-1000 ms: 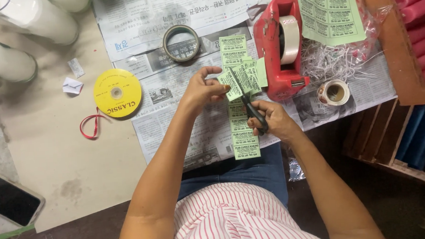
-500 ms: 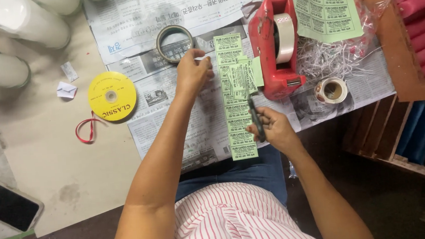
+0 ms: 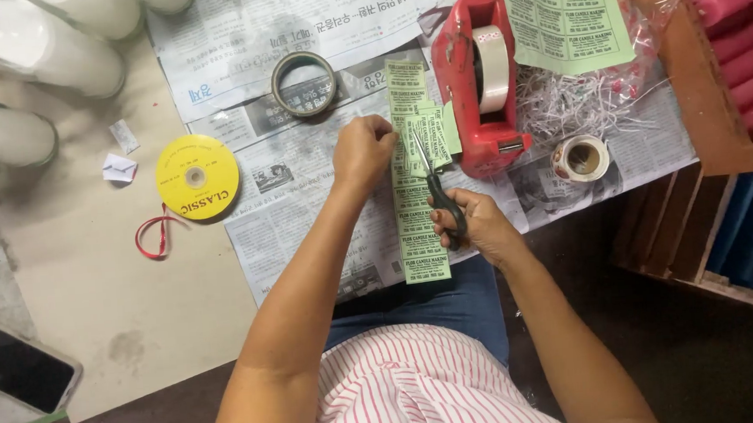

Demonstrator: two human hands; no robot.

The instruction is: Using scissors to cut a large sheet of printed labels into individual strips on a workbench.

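left hand (image 3: 364,151) pinching thin, floppy label strip (image 3: 419,226) near its top edge; right hand (image 3: 473,223) closed around scissors (image 3: 436,190), blades on strip.

Green label strip (image 3: 420,235): long, printed, laid lengthwise over newspaper, top end pinched. Black-handled scissors (image 3: 438,195): blades parted, pointed up across the strip's middle.

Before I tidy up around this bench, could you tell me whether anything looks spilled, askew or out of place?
Yes: a heap of white shredded paper lies spilled loose on the newspaper right of the red tape dispenser, and two small torn white paper scraps lie stray near the yellow ribbon spool.
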